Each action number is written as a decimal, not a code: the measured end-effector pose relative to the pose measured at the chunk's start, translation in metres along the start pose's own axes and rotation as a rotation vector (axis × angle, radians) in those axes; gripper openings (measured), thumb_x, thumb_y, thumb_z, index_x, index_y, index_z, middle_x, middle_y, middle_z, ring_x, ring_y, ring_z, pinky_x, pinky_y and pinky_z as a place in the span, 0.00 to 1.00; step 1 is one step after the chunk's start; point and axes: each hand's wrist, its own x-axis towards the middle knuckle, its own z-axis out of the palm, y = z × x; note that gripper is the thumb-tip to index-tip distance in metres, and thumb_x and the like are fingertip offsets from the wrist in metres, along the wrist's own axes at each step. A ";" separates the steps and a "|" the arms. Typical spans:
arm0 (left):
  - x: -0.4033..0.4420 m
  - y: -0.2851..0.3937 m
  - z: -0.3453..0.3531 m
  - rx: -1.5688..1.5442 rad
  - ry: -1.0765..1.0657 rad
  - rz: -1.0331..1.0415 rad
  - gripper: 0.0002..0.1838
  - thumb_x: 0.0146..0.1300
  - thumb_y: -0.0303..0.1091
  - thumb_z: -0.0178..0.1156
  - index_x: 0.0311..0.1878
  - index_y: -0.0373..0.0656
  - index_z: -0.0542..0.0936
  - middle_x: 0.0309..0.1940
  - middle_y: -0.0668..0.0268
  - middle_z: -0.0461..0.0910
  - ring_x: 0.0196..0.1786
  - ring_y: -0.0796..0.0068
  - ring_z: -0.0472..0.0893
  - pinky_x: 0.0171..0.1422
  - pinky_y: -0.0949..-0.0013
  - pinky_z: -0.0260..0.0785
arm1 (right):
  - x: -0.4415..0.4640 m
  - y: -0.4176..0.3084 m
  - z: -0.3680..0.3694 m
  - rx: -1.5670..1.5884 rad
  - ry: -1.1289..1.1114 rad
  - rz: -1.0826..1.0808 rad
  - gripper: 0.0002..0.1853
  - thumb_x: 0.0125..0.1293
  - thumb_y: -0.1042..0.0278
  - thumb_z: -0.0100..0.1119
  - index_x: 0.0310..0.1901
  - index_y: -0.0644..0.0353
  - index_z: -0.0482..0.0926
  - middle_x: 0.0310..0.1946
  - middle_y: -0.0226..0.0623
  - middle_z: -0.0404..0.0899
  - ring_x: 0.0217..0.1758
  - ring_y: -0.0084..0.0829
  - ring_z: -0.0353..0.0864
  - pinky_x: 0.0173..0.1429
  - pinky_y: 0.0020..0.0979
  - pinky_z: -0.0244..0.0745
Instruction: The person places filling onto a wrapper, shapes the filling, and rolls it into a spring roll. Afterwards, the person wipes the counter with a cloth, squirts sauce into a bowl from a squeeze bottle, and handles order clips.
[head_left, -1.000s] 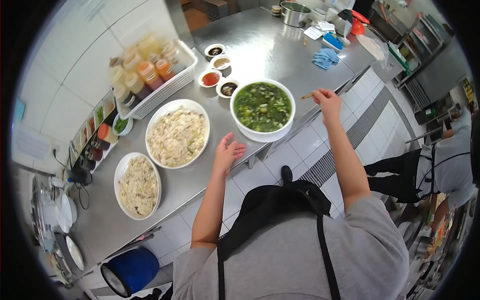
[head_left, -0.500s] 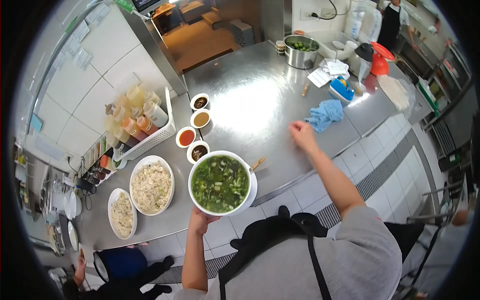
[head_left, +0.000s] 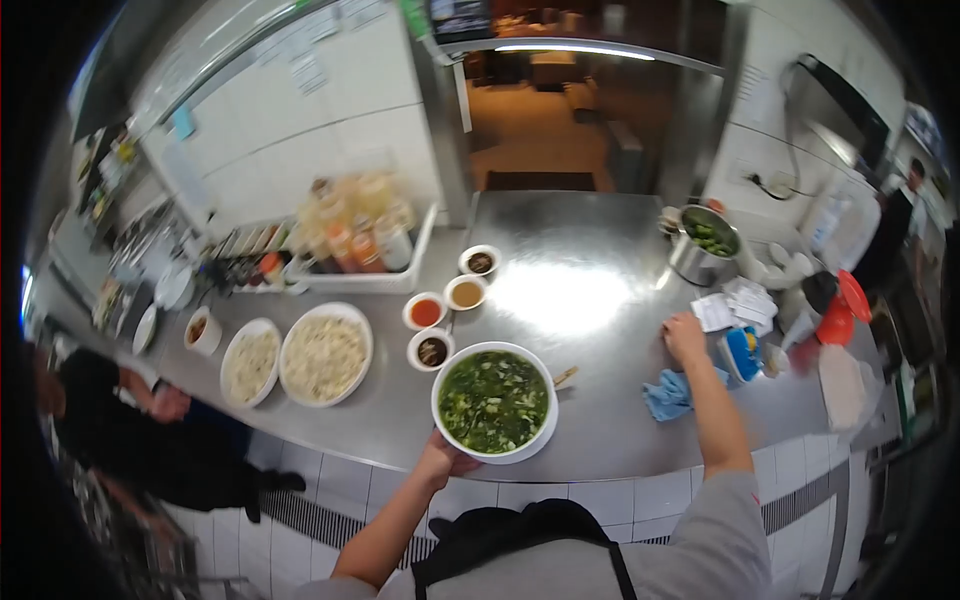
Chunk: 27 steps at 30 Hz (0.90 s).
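Note:
A white bowl of green soup (head_left: 495, 402) stands on a white plate (head_left: 540, 436) near the front edge of the steel counter. My left hand (head_left: 447, 461) grips the lower left side of the plate and bowl, its fingers partly hidden underneath. A small wooden clip (head_left: 566, 377) sits at the bowl's right rim. Farther right, my right hand (head_left: 684, 338) is low over the counter between the bright bare steel and some white papers (head_left: 737, 308). Its fingers are drawn together, and what they pinch is too small to tell. Below that wrist lies a blue cloth (head_left: 668, 396).
Four sauce cups, one red (head_left: 425, 312), stand behind the bowl. Two rice bowls (head_left: 326, 355) (head_left: 250, 362) and a basket of bottles (head_left: 405, 278) are to the left. A metal pot (head_left: 703, 246) stands back right. A co-worker in black (head_left: 150, 430) is at far left.
The view has swung round toward the back opening. My left hand has taken hold at the soup bowl. My right hand has left the bowl's side, where a clip now sits, and reached out to the papers.

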 end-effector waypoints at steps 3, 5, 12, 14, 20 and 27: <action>0.017 -0.018 -0.012 -0.083 -0.002 -0.029 0.23 0.62 0.25 0.49 0.60 0.53 0.62 0.43 0.58 0.78 0.36 0.61 0.82 0.39 0.61 0.79 | -0.023 -0.031 -0.033 0.099 0.093 0.116 0.11 0.48 0.73 0.56 0.36 0.56 0.77 0.36 0.39 0.77 0.44 0.41 0.73 0.46 0.38 0.69; 0.017 -0.009 -0.007 -0.116 -0.043 -0.040 0.24 0.62 0.25 0.50 0.60 0.53 0.60 0.42 0.57 0.78 0.36 0.61 0.82 0.39 0.62 0.79 | -0.033 -0.043 -0.068 0.089 0.179 0.180 0.21 0.49 0.72 0.56 0.48 0.56 0.73 0.36 0.42 0.77 0.44 0.43 0.73 0.47 0.40 0.69; 0.022 -0.014 -0.006 -0.201 -0.168 0.044 0.27 0.63 0.20 0.44 0.63 0.51 0.53 0.53 0.52 0.68 0.46 0.55 0.78 0.46 0.58 0.77 | -0.072 -0.040 -0.235 0.181 0.396 0.732 0.51 0.45 0.67 0.58 0.69 0.57 0.37 0.30 0.57 0.77 0.33 0.54 0.77 0.39 0.47 0.72; 0.026 -0.012 -0.004 -0.184 -0.206 0.058 0.27 0.63 0.20 0.42 0.63 0.52 0.53 0.54 0.52 0.66 0.47 0.54 0.77 0.48 0.57 0.76 | -0.081 -0.027 -0.278 0.039 0.458 0.743 0.53 0.44 0.66 0.58 0.68 0.60 0.34 0.31 0.60 0.77 0.36 0.54 0.78 0.41 0.46 0.73; 0.041 -0.015 0.011 -0.232 -0.198 0.071 0.24 0.64 0.18 0.37 0.62 0.51 0.53 0.56 0.52 0.63 0.51 0.54 0.75 0.50 0.55 0.75 | -0.098 -0.012 -0.337 0.052 0.458 0.850 0.53 0.42 0.65 0.57 0.67 0.67 0.35 0.35 0.62 0.77 0.41 0.54 0.78 0.47 0.43 0.73; 0.027 -0.011 0.019 -0.253 -0.111 0.105 0.21 0.66 0.24 0.39 0.61 0.51 0.53 0.53 0.55 0.68 0.47 0.60 0.77 0.41 0.62 0.80 | -0.099 -0.049 -0.285 -0.014 0.220 0.435 0.17 0.54 0.64 0.54 0.45 0.61 0.77 0.35 0.46 0.80 0.38 0.42 0.79 0.44 0.38 0.72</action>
